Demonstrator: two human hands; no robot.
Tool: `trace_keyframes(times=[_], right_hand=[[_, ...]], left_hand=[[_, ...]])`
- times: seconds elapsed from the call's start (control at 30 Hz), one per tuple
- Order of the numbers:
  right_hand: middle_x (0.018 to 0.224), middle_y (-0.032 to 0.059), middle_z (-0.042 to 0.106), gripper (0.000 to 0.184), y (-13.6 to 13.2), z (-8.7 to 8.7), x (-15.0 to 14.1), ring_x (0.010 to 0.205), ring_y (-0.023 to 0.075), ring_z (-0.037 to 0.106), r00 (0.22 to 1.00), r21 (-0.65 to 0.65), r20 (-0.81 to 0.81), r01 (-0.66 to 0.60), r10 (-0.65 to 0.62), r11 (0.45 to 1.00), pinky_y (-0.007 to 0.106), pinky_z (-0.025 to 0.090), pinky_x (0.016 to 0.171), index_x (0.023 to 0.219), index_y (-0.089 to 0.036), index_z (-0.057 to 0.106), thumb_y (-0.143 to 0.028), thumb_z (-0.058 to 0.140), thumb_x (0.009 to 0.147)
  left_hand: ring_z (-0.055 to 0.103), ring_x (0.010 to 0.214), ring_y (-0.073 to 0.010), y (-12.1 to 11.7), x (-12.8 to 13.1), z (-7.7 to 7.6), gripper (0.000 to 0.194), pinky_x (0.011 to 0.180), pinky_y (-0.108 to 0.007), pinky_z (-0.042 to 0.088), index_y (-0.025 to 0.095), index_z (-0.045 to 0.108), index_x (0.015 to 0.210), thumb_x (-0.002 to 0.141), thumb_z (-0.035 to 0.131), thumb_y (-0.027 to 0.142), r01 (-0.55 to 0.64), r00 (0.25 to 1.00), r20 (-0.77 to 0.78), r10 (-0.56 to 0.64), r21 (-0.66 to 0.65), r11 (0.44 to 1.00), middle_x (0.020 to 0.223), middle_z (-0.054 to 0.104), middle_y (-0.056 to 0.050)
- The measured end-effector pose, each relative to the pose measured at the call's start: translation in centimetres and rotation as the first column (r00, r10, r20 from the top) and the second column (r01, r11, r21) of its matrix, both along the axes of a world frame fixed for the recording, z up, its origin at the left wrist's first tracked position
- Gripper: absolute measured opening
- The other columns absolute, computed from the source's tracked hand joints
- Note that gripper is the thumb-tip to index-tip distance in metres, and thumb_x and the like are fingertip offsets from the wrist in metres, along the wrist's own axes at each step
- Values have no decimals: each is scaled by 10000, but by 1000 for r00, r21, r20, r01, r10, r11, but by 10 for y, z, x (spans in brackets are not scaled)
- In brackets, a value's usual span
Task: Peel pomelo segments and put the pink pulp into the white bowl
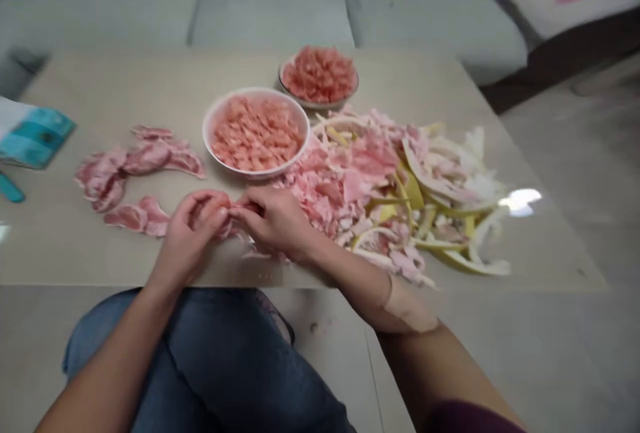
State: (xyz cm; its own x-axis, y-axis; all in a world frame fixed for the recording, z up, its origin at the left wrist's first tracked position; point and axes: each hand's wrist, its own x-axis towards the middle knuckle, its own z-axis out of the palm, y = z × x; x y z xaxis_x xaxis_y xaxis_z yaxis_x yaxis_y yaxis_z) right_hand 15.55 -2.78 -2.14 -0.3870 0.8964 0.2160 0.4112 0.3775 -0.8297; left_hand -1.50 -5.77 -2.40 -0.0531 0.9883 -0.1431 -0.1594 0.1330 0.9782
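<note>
Both my hands meet at the table's near edge, pinched on one pink pomelo segment [235,213]. My left hand [193,233] grips its left end, my right hand [275,219] its right end, fingers curled closed. Just beyond them stands a white bowl [215,119] of peeled pink pulp. A second bowl [286,73], heaped with redder pulp, sits behind it. Unpeeled pink segments [135,169] lie on the table to the left of my hands.
A large heap of pink membrane and yellow-white peel [400,186] covers the table's right half. A teal packet [35,139] and a teal tool [10,187] lie at the left edge. A grey sofa [270,13] stands behind the low beige table [125,86]. My knees are below.
</note>
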Motion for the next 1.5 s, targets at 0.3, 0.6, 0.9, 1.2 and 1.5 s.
trace_keyframes(times=[0.3, 0.6, 0.9, 1.2, 1.5], right_hand=[[624, -25, 569, 325, 2, 14, 10, 623, 107, 528, 995, -80, -90, 34, -41, 996, 194, 347, 544, 686, -171, 638, -440, 623, 868], [524, -32, 587, 223, 1, 21, 17, 427, 95, 511, 982, -216, -169, 43, -81, 976, 196, 349, 418, 709, -174, 682, -347, 656, 848], [615, -3, 677, 190, 3, 29, 24, 557, 137, 610, 989, -182, -130, 52, -76, 982, 213, 420, 477, 688, -189, 716, -323, 690, 820], [740, 28, 728, 112, 21, 54, 73, 666, 161, 645, 927, 166, -126, 370, -353, 914, 260, 477, 597, 817, -199, 745, -269, 663, 848], [1026, 29, 746, 232, 20, 49, 59, 920, 199, 679, 961, -114, 62, -260, 269, 959, 327, 504, 845, 1096, -265, 722, -238, 595, 903]], left_hand=[[680, 718, -142, -2, 0, 14, 301, 592, -235, 599, 182, 689, 1062, 776, 742, 262, 76, 991, 114, -67, -73, 994, 937, 704, -18], [719, 809, -215, -2, -6, 14, 365, 691, -323, 609, 178, 676, 1134, 808, 710, 338, 182, 968, 199, -152, -142, 973, 1029, 729, -94], [709, 777, -205, -2, -9, 14, 342, 686, -309, 595, 166, 687, 1129, 826, 697, 324, 299, 922, 296, -249, -136, 944, 921, 744, -89], [682, 735, -175, 7, -28, 14, 336, 543, -231, 556, 173, 701, 1105, 799, 718, 313, 318, 836, 511, -198, -158, 935, 1001, 695, -88], [648, 758, -177, 11, -20, 8, 388, 568, -234, 499, 153, 669, 1150, 787, 726, 279, 387, 801, 539, -261, -132, 913, 930, 637, -75]])
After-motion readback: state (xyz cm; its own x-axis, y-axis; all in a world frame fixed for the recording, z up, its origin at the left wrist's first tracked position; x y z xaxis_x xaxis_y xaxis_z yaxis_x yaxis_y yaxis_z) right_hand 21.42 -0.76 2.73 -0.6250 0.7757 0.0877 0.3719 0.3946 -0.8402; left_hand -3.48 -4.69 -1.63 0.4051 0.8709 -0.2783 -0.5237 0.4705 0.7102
